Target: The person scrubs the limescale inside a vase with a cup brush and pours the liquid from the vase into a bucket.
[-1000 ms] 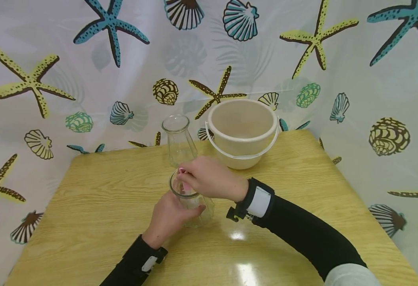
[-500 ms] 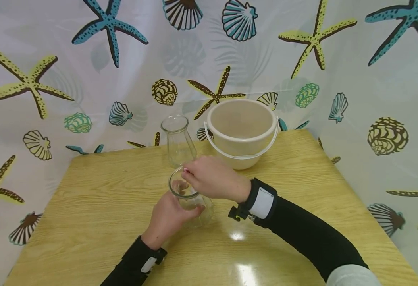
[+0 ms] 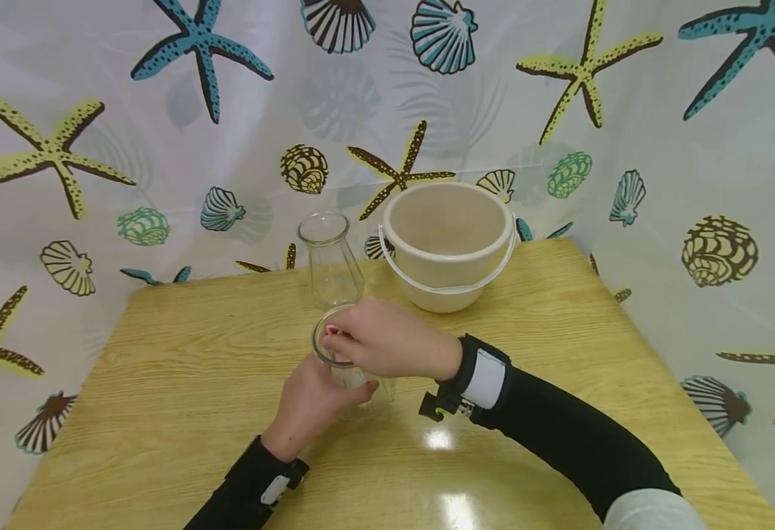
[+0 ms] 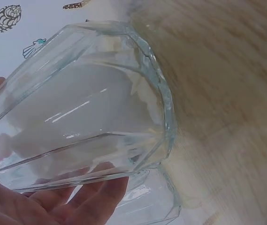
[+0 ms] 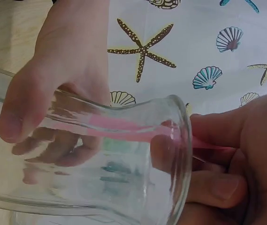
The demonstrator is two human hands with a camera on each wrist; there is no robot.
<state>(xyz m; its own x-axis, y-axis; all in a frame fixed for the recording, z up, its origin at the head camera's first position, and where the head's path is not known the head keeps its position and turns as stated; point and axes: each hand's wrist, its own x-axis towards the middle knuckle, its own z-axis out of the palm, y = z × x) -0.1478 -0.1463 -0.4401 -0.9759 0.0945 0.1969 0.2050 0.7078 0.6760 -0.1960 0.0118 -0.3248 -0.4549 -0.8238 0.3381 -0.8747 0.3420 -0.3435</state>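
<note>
My left hand (image 3: 314, 401) grips a clear faceted glass jar (image 3: 375, 406) from the left, its thumb across the near side. The jar tilts with its mouth toward the upper left in the head view. At that mouth my right hand (image 3: 394, 340) pinches a pink handle (image 5: 119, 127), which runs down inside the glass. Some right fingers reach just within the rim. In the left wrist view a whitish mass (image 4: 95, 93) shows through the jar wall, filling much of the inside.
Behind the held jar stands a second clear glass jar (image 3: 334, 276), upright. To its right is a cream bucket (image 3: 450, 276) with its white handle hanging in front. A curtain (image 3: 248, 140) printed with shells and starfish hangs behind the wooden table (image 3: 182, 383).
My right hand rose a little with the pink handle, then came down and left toward the jar's mouth. The left hand keeps the jar in about the same place.
</note>
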